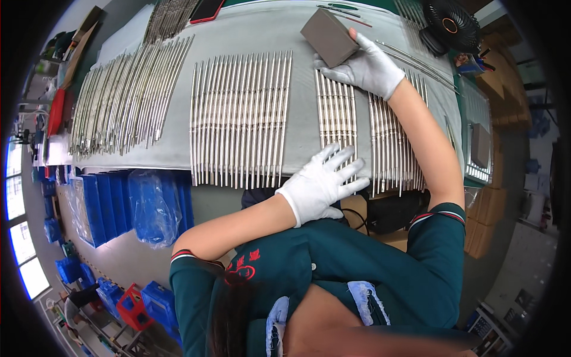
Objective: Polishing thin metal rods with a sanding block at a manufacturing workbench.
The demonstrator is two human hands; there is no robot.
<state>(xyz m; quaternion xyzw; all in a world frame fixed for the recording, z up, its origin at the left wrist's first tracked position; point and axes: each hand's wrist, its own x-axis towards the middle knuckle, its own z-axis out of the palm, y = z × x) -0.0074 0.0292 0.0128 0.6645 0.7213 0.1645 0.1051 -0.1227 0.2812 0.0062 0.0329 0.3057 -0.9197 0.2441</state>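
1. Right hand (373, 70), white-gloved, is closed around a plain-faced grey-brown block (329, 39), held just above and to its left.
2. Left hand (321, 183), white-gloved too, is spread wide with nothing visible in its grasp; its fingers reach the lower ends of a narrow rod group (337, 110), though pressure cannot be judged.
3. Left of that hand lies a wider rod row (241, 113); to its right, another row (386, 140).
4. Below it, the dark green shirt (369, 256) bears red lettering and a rounded red emblem (241, 272).
5. Right of the right hand, a black fan (457, 25) carries an orange ring mark.
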